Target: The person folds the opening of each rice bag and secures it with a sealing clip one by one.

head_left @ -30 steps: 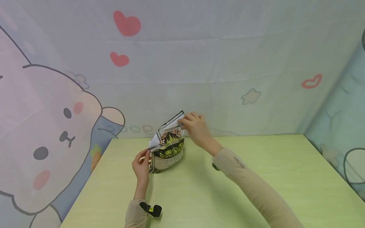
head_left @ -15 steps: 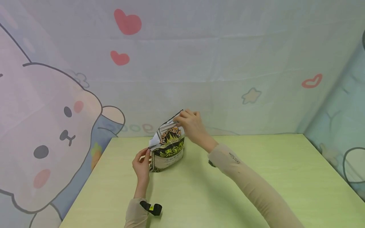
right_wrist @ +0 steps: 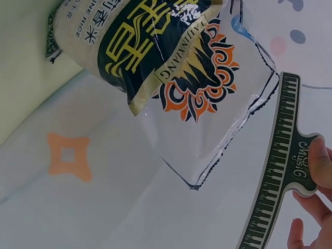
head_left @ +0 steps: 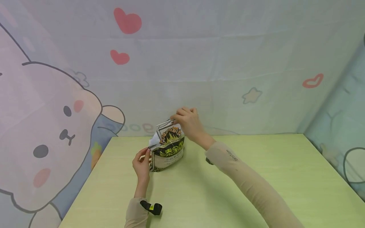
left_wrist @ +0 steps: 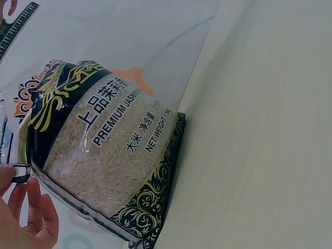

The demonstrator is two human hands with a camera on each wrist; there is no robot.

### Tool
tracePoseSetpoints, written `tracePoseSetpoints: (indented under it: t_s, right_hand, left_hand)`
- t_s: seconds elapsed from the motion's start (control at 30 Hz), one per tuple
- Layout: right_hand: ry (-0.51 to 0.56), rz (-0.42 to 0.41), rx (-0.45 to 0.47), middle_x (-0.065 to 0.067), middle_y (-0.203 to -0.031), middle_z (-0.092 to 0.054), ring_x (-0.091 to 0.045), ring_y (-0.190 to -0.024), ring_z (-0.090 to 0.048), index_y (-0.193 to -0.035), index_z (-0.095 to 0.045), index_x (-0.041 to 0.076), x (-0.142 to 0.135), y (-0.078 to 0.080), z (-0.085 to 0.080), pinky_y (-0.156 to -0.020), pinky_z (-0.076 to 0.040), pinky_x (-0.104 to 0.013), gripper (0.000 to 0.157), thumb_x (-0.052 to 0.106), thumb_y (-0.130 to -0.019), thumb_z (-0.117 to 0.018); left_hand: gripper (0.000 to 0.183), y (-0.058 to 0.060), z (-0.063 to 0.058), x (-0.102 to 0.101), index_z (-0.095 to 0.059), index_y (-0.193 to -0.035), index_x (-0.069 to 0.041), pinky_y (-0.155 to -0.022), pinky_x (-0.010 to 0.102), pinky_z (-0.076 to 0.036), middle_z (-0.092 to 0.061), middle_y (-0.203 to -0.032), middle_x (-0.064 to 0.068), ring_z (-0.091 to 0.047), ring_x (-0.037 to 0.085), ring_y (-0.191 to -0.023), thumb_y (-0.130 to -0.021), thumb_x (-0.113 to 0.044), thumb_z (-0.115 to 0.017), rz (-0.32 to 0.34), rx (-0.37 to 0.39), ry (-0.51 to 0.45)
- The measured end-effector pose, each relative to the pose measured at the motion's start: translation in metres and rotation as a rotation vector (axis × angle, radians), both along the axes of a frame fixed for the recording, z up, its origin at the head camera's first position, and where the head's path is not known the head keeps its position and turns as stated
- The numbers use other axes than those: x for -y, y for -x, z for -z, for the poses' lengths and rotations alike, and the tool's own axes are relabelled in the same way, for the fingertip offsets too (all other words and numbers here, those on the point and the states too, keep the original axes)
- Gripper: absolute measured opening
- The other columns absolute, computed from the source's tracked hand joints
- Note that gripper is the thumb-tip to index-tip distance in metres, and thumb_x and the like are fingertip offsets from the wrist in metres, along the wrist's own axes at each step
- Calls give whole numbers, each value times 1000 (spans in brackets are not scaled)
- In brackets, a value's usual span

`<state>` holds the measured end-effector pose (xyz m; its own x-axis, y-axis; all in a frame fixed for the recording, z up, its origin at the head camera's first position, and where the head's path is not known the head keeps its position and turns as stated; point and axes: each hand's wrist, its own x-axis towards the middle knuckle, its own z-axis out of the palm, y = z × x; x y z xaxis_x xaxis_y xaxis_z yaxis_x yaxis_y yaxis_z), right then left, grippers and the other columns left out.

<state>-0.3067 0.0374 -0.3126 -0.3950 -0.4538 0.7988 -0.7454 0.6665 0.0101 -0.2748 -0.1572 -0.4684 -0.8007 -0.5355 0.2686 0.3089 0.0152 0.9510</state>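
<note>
A clear-topped bag of jasmine rice (head_left: 171, 153) stands on the table near its back edge. My left hand (head_left: 141, 167) pinches the bag's side edge between thumb and fingertips, with the other fingers loosely bent in the left wrist view. Above the bag, my right hand (head_left: 188, 123) grips a dark bag clip (right_wrist: 275, 161) printed with piano keys, its thumb on the handle. In the right wrist view the clip lies alongside the bag's top edge, close to one corner; whether they touch I cannot tell. The left wrist view shows only one end of the clip (left_wrist: 16, 28).
A pale yellow-green table (head_left: 256, 177) extends in front and to the right. Behind it hangs a cartoon-printed cloth (head_left: 216, 63), close to the bag. Black straps sit on both wrists; the left one carries a black device (head_left: 155, 209).
My right hand has moved left and slightly up across the bag's top, carrying the clip. The peaked top corner of the bag has dropped from sight behind that hand. The left hand keeps its place.
</note>
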Motion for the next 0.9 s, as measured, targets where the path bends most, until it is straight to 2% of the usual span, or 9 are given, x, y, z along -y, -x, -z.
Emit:
tracePoseSetpoints:
  t_s: [0.1,0.2,0.5,0.7,0.9]
  right_hand:
    - [-40,3,8,3,-73,-58,-13,-71,-47,-87,-69,16,2,1,-4,-67,-30,-32,12,12,-79,-61]
    - [-95,18,11,3,-75,-58,-13,-72,-46,-89,-69,17,5,2,-8,-67,-29,-31,14,12,-82,-59]
    - [-168,10,-14,4,-71,-55,-13,-69,-42,-84,-70,18,11,9,-18,-67,-30,-31,12,15,-77,-62]
    - [-195,-2,25,4,-70,-53,-13,-69,-40,-85,-70,19,13,12,-23,-69,-29,-32,12,17,-76,-63]
    - [-268,34,29,5,-74,-54,-13,-73,-42,-89,-70,20,16,14,-23,-70,-32,-33,16,21,-76,-61]
  left_hand:
    - [26,-1,-1,0,-65,-98,1,-52,14,-49,-58,-82,-2,-59,4,-60,-83,-21,-63,-4,-9,5]
    - [26,0,-1,0,-65,-98,1,-52,14,-49,-57,-81,-3,-59,4,-60,-83,-20,-63,-4,-11,9]
    - [26,-1,-2,0,-63,-100,5,-52,14,-49,-54,-78,-9,-59,2,-59,-83,-15,-62,-5,2,12]
    - [26,0,-2,2,-62,-102,6,-52,16,-49,-55,-78,-10,-59,3,-59,-84,-13,-62,0,14,-6]
    - [24,-1,-5,2,-63,-101,5,-51,15,-49,-55,-77,-10,-59,3,-59,-83,-12,-61,11,19,-9]
